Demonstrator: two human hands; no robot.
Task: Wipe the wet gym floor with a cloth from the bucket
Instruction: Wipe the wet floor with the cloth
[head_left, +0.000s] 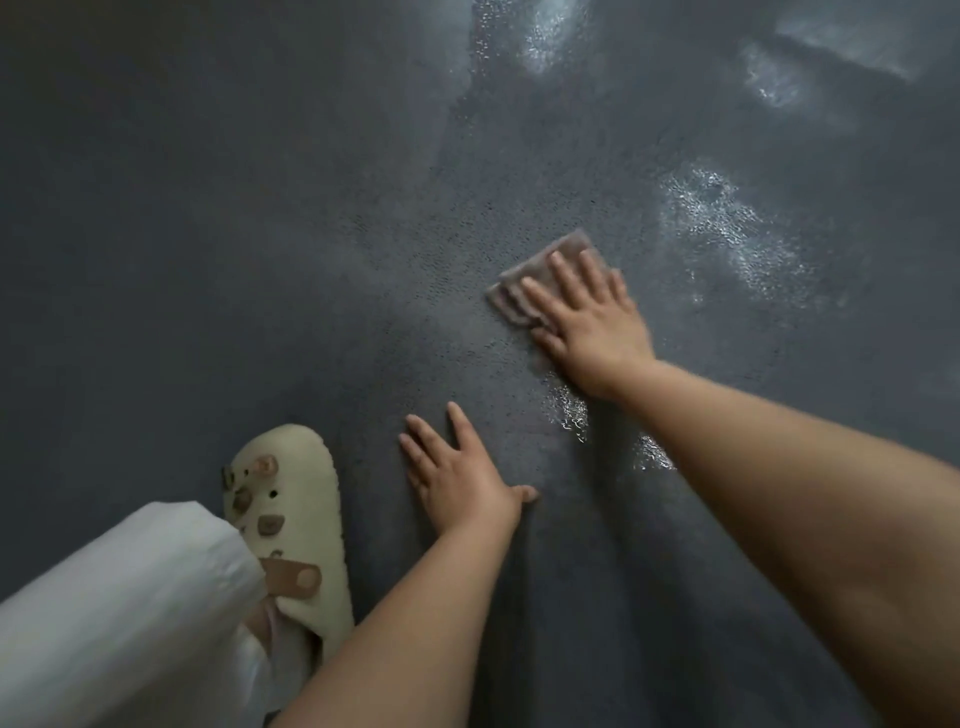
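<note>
- View from above, looking straight down at a dark grey, grainy gym floor (260, 208).
- No bucket or other container appears in this view; only the floor, two bare arms, one leg and one shoe.
- A small, folded, greyish-brown cloth (540, 275) lies flat on the floor right of centre, its far corner pointing away from the person.
- The right hand (587, 322) lies palm-down on the cloth with fingers straight and spread, pressing it to the floor rather than gripping it; the near half of the cloth is hidden under the hand.
- The left hand (462, 478) rests flat on the bare floor nearer the person, fingers straight and spread, thumb out to the right, holding nothing. It is well apart from the cloth.
- Shiny wet patches (727, 228) glint on the floor to the right of the cloth and along the top edge; a smaller wet streak (571, 410) lies just beneath the right wrist.
- The floor around the left hand looks matt, possibly drier, though the dim light makes this hard to judge.
- At lower left, a cream clog-style shoe (296, 519) with brown charms and a brown strap stands on the floor, just beside the left forearm.
- A pale trouser leg (114, 613) covers the ankle above the shoe.
</note>
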